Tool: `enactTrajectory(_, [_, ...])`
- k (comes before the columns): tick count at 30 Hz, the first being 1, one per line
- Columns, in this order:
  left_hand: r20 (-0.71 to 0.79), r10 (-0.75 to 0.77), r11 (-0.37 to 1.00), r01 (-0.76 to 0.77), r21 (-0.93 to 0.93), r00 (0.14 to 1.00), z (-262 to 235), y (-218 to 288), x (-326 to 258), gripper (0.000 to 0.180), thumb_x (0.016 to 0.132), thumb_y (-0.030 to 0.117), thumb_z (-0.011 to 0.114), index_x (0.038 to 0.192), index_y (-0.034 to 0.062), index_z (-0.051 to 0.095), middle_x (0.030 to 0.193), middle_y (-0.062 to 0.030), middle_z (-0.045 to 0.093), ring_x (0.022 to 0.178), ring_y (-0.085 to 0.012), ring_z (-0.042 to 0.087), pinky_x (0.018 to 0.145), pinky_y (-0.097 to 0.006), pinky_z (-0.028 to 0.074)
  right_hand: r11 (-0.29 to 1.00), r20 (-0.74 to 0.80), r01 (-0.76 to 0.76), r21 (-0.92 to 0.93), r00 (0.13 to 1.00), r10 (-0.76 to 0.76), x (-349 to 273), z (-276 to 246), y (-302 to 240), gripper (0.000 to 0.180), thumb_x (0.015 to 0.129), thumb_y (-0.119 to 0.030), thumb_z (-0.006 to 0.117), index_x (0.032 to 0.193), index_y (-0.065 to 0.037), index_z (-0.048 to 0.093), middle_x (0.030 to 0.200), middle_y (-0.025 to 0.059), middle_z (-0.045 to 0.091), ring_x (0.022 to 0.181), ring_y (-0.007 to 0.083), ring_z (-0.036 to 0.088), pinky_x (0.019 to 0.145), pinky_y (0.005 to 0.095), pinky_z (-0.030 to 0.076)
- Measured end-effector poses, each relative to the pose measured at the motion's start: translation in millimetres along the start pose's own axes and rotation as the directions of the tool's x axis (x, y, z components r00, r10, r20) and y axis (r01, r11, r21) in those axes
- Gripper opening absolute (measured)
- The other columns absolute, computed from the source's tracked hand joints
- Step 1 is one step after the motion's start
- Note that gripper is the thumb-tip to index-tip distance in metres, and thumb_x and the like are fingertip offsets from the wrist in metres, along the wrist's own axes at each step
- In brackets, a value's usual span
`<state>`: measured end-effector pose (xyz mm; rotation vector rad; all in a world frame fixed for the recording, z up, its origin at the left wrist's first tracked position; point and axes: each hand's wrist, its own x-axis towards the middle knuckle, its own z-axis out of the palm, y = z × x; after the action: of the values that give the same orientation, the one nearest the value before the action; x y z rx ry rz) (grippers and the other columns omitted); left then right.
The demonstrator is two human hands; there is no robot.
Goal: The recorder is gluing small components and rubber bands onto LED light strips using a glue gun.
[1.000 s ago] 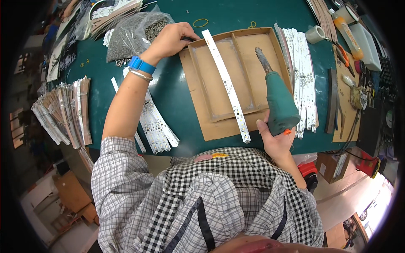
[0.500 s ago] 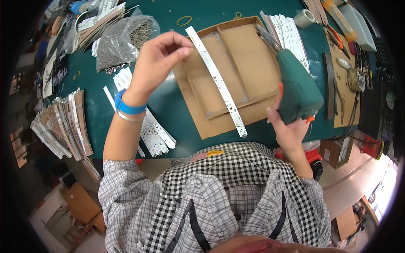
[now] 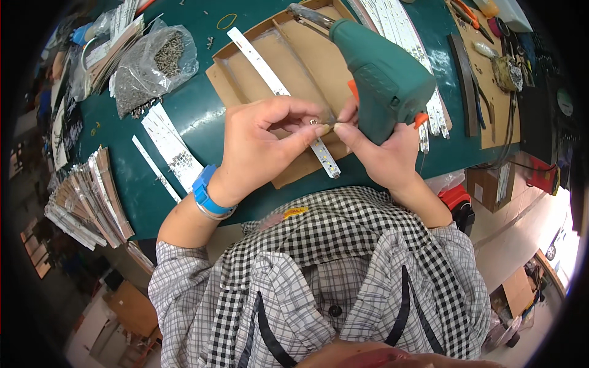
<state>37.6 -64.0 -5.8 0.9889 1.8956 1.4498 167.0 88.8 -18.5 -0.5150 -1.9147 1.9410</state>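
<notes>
A narrow white LED strip board (image 3: 261, 64) lies slantwise over the shallow cardboard tray (image 3: 239, 58); hands hide its middle. My left hand (image 3: 257, 144) is closed over the strip, with a small shiny metal part (image 3: 313, 122) at its fingertips. Too small to name, that part sits just above the board. My right hand (image 3: 383, 153) grips the handle of a green pistol-shaped power tool (image 3: 392, 73) with an orange trigger. Its metal front end points away over the tray's far edge. The right thumb and a fingertip meet beside my left fingertips.
More strip boards (image 3: 172, 147) lie left of the tray, with a bundled stack (image 3: 92, 196) at the table's left edge. A clear bag of small metal parts (image 3: 156, 67) rests at the far left. White strips (image 3: 399, 37) and a dark bar (image 3: 463, 83) lie right.
My left hand has come down and right to the lower part of the strip. My right hand has moved left and closer to it, bringing the green tool along.
</notes>
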Motion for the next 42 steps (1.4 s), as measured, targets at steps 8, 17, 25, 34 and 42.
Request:
enactTrajectory(8, [-0.061,0.228,0.927,-0.197,0.321,0.972,14.3,7.2,0.9,0.03,0.076,-0.007,0.075,0.102,-0.0016,0.062,0.089,-0.0081,0.07,0.084,-0.0166,0.073,0.07,-0.026,0.058,0.996,0.012,0.046,-0.072,0.999,-0.045,2.3,4.3,5.7,0.022,0.079,-0.004,0.077,0.095,-0.001,0.062,0.084,0.0038,0.069,0.072,0.0081,0.065,0.065,0.0228,0.054])
enactTrajectory(17, [0.008,0.39,0.801,-0.344,0.49,0.921,11.5,7.6,-2.5,0.02,0.071,-0.004,0.077,0.086,0.0041,0.068,0.083,-0.0082,0.071,0.07,-0.0207,0.07,0.062,-0.028,0.054,0.997,0.031,-0.069,-0.029,0.997,0.07,-0.2,1.2,12.0,0.031,0.077,-0.005,0.078,0.101,0.001,0.058,0.087,0.0073,0.071,0.073,0.0117,0.068,0.068,0.0265,0.056])
enactTrajectory(25, [0.012,0.466,0.804,-0.43,0.411,0.885,12.3,-3.4,-6.0,0.021,0.069,-0.004,0.078,0.085,0.0052,0.069,0.083,-0.0075,0.072,0.074,-0.0214,0.07,0.063,-0.029,0.054,0.996,0.009,-0.024,0.082,1.0,0.023,-0.4,7.4,7.4,0.026,0.08,-0.001,0.075,0.1,0.001,0.059,0.089,0.0067,0.069,0.075,0.0109,0.067,0.069,0.0254,0.055])
enactTrajectory(34, [-0.026,0.471,0.811,-0.421,0.406,0.882,11.5,-0.8,-8.7,0.019,0.07,-0.002,0.079,0.085,0.0039,0.07,0.081,-0.0082,0.072,0.07,-0.0207,0.07,0.06,-0.028,0.055,0.997,0.017,-0.083,0.004,0.996,0.083,-0.6,5.8,10.6,0.013,0.08,-0.006,0.076,0.088,-0.003,0.066,0.08,0.0028,0.068,0.072,0.0112,0.064,0.068,0.0261,0.052])
enactTrajectory(42, [-0.028,0.479,0.803,-0.425,0.417,0.878,5.7,-9.0,-12.6,0.019,0.071,-0.003,0.078,0.087,0.003,0.071,0.081,-0.0082,0.072,0.07,-0.0202,0.07,0.061,-0.027,0.055,0.979,0.041,-0.202,0.018,0.979,0.201,-1.4,8.7,16.9,0.016,0.08,-0.012,0.077,0.088,-0.004,0.065,0.081,0.0033,0.068,0.072,0.012,0.064,0.067,0.0275,0.051])
